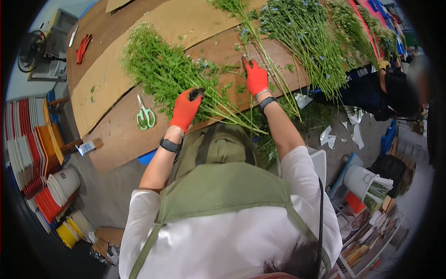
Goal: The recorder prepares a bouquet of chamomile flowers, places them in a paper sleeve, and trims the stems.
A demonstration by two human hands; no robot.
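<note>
My left hand (186, 110), in a red glove with dark fingertips, is closed at the stems of a leafy green bunch (155, 63) with tiny pale flowers. The bunch lies slanted, its bare stems pointing toward my apron. My right hand (257, 78), gloved alike, reaches over the table with its fingers stretched out and apart. Its fingertips are beside long thin green stems (267, 56); whether they touch is hard to tell. Green-handled scissors (146, 116) lie left of my left hand.
Brown cardboard (100, 100) covers part of the wooden table (121, 146). Blue-flowered stems (302, 42) are heaped at right, beside another person (371, 88) with a yellow glove. A spare red glove (83, 48) lies far left. White scraps (327, 137) litter the floor; buckets (63, 183) stand left.
</note>
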